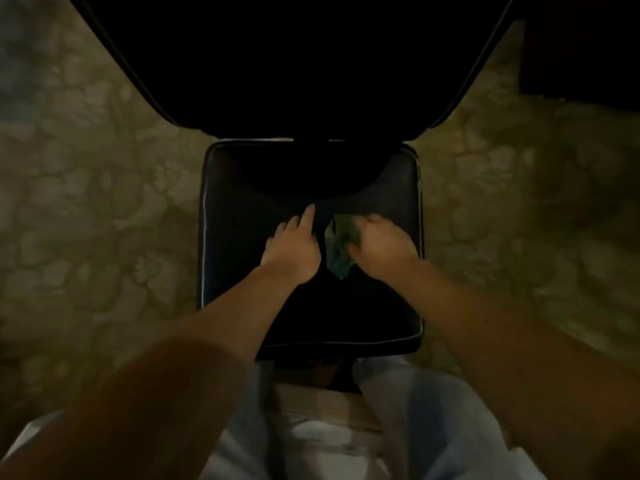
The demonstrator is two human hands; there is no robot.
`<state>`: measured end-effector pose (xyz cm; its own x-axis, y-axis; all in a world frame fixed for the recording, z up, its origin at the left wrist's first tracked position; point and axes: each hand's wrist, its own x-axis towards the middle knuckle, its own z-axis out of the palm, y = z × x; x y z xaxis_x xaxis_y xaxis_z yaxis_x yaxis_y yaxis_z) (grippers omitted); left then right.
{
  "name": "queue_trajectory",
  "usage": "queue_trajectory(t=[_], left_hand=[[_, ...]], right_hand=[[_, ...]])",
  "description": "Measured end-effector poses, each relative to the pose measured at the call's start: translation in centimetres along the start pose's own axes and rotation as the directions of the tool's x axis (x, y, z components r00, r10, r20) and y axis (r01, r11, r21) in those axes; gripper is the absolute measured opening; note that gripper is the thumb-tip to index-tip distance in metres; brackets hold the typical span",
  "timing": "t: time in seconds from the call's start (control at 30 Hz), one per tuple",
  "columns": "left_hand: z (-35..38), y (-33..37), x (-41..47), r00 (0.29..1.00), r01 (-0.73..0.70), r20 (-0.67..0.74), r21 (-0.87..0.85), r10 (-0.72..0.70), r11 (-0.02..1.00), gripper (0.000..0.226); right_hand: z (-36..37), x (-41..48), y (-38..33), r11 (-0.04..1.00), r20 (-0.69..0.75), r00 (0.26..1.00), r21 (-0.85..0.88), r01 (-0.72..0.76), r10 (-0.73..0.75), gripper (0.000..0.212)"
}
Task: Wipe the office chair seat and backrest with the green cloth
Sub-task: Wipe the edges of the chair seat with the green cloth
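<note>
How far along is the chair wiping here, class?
Done: too dark to tell any wiped patch. In hand: the right hand grips the green cloth on the seat; the left hand rests beside it. Left: the backrest, which neither hand touches.
</note>
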<state>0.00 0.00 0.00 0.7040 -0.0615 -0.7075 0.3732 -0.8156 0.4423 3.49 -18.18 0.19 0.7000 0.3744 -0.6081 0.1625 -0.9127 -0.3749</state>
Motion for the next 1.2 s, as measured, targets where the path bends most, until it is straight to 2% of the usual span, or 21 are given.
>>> queue_trajectory(t=[0.13, 0.27, 0.4, 0.6, 0.7, 0.87, 1.0, 1.2], left_hand=[[4.2, -1.2, 1.4, 0.995, 0.092, 0.025, 0.078, -0.094, 0.993, 0.077], [7.5, -3.0, 3.3, 0.992, 0.128, -0.034, 0.278, -0.123, 0.952, 0.070], [10.2, -5.3, 3.6, 0.983, 0.181, -0.085, 0.325, -0.162, 0.928, 0.069], [12.1, -6.6, 3.8, 0.983, 0.149, -0.157, 0.375, -0.096, 0.915, 0.079], [12.8, -7.4, 3.6, 0.980, 0.127, -0.192, 0.420, -0.049, 0.899, 0.084], [14.0, -9.1, 3.4, 0.959, 0.081, -0.279, 0.468, 0.060, 0.880, 0.083], [14.4, -10.4, 3.1, 0.930, 0.031, -0.330, 0.507, 0.160, 0.861, 0.081], [13.4, -11.9, 3.3, 0.911, -0.060, -0.309, 0.556, 0.273, 0.829, 0.080]], right_hand=[[5.1, 1.8, -0.6, 0.986, 0.039, 0.986, -0.032, -0.163, 0.164, 0.077], [8.6, 4.0, 0.0, 0.979, -0.049, 0.981, -0.075, -0.192, 0.188, 0.080], [10.4, 4.9, 0.7, 0.972, -0.130, 0.974, -0.122, -0.200, 0.184, 0.075], [13.0, 4.6, 1.7, 0.973, -0.287, 0.951, -0.159, -0.166, 0.115, 0.060], [14.5, 4.4, 1.8, 0.971, -0.356, 0.933, -0.199, -0.135, 0.057, 0.061], [16.0, 3.7, 0.8, 0.966, -0.439, 0.898, -0.211, -0.150, 0.043, 0.059], [17.0, 2.2, 0.5, 0.957, -0.473, 0.881, -0.245, -0.154, 0.020, 0.054], [17.9, 0.8, 1.4, 0.966, -0.473, 0.880, -0.246, -0.080, -0.048, 0.053]])
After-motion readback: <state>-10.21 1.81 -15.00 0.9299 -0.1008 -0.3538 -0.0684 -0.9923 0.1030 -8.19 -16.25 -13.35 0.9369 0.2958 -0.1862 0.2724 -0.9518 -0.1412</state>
